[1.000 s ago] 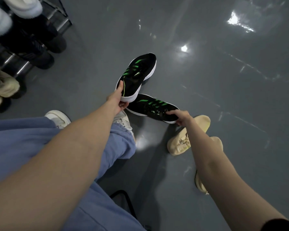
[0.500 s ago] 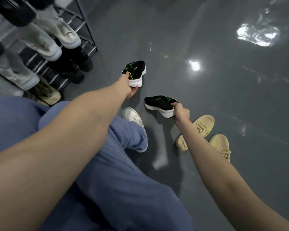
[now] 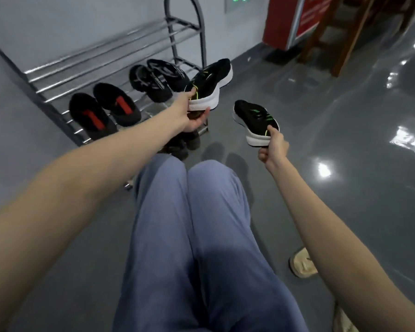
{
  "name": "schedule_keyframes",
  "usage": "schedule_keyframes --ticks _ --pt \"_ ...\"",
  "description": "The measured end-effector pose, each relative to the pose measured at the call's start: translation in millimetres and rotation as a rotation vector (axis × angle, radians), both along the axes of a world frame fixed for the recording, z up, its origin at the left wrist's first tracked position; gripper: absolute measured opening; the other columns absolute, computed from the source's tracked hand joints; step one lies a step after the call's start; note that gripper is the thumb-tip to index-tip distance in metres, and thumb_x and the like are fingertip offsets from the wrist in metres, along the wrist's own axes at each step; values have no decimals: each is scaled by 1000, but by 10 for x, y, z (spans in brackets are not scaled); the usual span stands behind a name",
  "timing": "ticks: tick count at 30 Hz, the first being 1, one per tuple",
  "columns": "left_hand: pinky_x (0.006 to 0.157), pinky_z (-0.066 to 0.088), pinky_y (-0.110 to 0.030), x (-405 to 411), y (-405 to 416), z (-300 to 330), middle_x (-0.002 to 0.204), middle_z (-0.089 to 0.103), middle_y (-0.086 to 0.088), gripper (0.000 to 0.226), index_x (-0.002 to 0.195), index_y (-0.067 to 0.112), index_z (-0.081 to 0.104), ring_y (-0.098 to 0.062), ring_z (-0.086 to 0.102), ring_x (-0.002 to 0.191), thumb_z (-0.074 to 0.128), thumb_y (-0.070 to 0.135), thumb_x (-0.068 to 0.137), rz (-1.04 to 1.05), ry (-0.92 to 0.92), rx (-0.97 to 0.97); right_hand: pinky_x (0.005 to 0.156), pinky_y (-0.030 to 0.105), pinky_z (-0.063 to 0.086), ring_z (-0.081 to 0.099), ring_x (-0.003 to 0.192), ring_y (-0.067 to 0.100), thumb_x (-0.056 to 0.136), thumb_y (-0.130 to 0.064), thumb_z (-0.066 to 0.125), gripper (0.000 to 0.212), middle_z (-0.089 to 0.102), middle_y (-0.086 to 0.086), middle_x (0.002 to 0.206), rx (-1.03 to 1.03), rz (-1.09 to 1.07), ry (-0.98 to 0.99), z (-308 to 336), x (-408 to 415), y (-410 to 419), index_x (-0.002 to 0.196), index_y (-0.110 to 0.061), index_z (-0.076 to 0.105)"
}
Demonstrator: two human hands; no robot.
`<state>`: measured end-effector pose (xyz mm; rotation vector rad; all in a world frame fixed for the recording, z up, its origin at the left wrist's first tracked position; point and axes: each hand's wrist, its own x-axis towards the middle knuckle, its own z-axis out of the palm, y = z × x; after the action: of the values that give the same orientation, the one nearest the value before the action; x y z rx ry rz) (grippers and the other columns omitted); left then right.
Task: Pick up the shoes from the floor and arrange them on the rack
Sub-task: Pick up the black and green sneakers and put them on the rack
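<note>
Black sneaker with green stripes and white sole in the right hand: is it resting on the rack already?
No. The black sneaker with green stripes is held in the air by the right hand, over the grey floor, away from the metal rack.

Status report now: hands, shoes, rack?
Left hand grips one black shoe by the rack. Right hand holds the other shoe. Path clear.

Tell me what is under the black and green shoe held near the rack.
Under that shoe the left hand holds its heel. Lower down, dark shoes stand beside the rack; the arm partly covers them.
</note>
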<state>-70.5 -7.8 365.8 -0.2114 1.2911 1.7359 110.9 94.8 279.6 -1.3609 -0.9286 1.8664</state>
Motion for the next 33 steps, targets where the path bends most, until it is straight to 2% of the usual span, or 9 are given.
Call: schedule_keyframes --ticks 3,6,9,11,18,21,23,27,33 --pt "57 58 -26 -217 -418 153 83 57 -10 21 83 5 57 -20 55 76 60 24 91 28 -17 165 35 15 20 24 31 9 96 -23 50 10 31 0 67 22 111 100 219 -306 -131 90 -14 48" --pt "64 59 -30 -449 -835 205 88 60 -13 14 87 3 57 -24 58 88 59 16 88 70 -39 257 35 13 25 27 29 8 97 -24 48 20 34 1 64 19 188 146 346 -585 -247 79 -17 42" --pt "65 60 -33 -664 -1188 260 81 65 -15 11 85 0 57 -27 60 83 57 11 87 118 -44 298 36 14 25 27 31 9 96 -24 50 22 34 0 63 49 273 126 470 -914 -341 77 -17 41" --pt "65 60 -35 -815 -1357 289 87 62 -18 8 89 1 56 -29 60 83 58 8 86 186 -64 314 37 14 25 27 34 9 97 -25 52 24 34 0 63 85 319 126 541 -1136 -397 76 -17 42" --pt "65 58 -40 -1349 -1715 290 126 52 -17 33 116 8 51 -32 55 110 58 3 84 435 -82 329 37 17 30 31 37 10 99 -31 51 30 33 1 63 157 511 182 670 -2111 -754 75 -14 43" --pt "71 58 -37 -1578 -1747 331 126 45 -20 44 125 11 46 -34 54 99 59 2 84 596 -121 323 37 19 32 33 38 11 99 -33 51 27 37 3 70 162 597 183 732 -2562 -848 83 -12 47" --pt "75 57 -34 -1710 -1716 343 120 40 -21 39 120 11 45 -34 51 93 59 3 84 676 -142 310 38 21 32 32 43 12 99 -35 50 26 38 3 71 163 665 178 787 -2860 -856 87 -13 47" --pt "75 56 -33 -1881 -1598 330 106 43 -20 17 98 8 47 -33 52 86 58 2 85 701 -159 310 37 18 34 34 38 12 99 -35 49 28 35 2 66 169 744 186 950 -3380 -863 82 -14 45" --pt "90 55 -33 -2118 -1582 261 92 46 -18 15 83 5 45 -31 56 104 59 6 89 724 -178 295 39 18 34 32 40 11 100 -33 49 28 34 2 63 138 789 243 978 -3913 -1015 81 -13 42"
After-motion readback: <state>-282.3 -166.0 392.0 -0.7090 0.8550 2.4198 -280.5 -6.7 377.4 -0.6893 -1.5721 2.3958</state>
